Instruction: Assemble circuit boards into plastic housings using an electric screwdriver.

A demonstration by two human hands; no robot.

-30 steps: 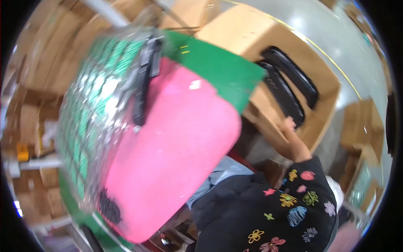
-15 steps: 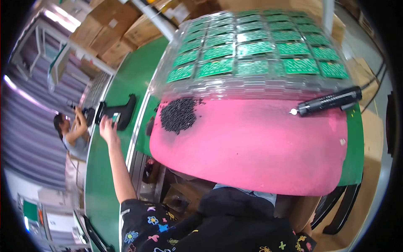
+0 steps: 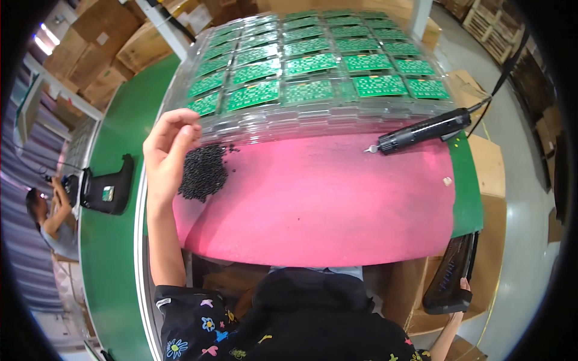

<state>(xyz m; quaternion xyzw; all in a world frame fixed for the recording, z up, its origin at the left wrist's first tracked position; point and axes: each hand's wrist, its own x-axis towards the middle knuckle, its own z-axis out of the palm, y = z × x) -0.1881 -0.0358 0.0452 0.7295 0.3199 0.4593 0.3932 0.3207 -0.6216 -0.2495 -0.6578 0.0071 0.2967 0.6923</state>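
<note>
Head view: left hand (image 3: 165, 153) at 9 o'clock, fingers loosely curled, empty, over a pile of small black screws (image 3: 203, 173) on the pink mat (image 3: 325, 204). Right hand (image 3: 462, 286) at 5 o'clock grips a black tray (image 3: 448, 274). Screwdriver (image 3: 421, 131) lies at 2 o'clock, beside clear trays of green boards (image 3: 313, 66).

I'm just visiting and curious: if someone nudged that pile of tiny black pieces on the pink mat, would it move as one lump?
Probably not. The pile of tiny black pieces looks like loose bits, with a few strays at its edge, so it would likely spread and scatter. Each piece seems very light. The left hand beside it could likely pinch only a few.
</note>
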